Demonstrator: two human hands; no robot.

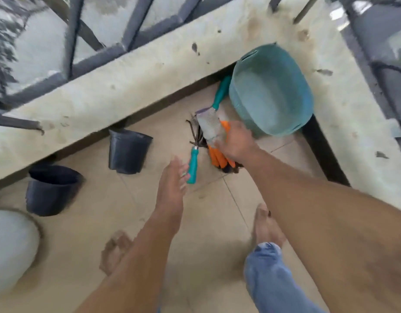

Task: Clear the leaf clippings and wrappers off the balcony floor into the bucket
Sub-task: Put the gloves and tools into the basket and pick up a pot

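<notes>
Right hand (236,144): it holds a shiny silver wrapper (209,126). The fingers (220,145) are curled on the near end of the wrapper, and the rest of it sticks out past them toward the wall.
Left hand (172,184): it is flat and open, with the fingers straight. It holds nothing. Its fingertips are just beside the handle of the little rake.
Wrapper: it is up off the floor, over the tools, just beside the near rim of the bucket. It is not in the bucket.
Bucket (270,91): it is blue-green and sits in the corner of the floor, by the low wall (118,86). I cannot see anything inside it.
Little rake (192,163): it has a blue-green handle and lies on the floor (206,222) between the two hands.
Orange gloves (218,158): they lie on the floor under the right hand.
Another tool (221,92): its blue-green handle lies beside the bucket, close to the wall.
Black pots (128,151): two stand on the floor along the wall, on the left.
Leaf bits: the picture is blurry, so I cannot pick any out.
Feet: two bare feet stand on the floor near the bottom.
</notes>
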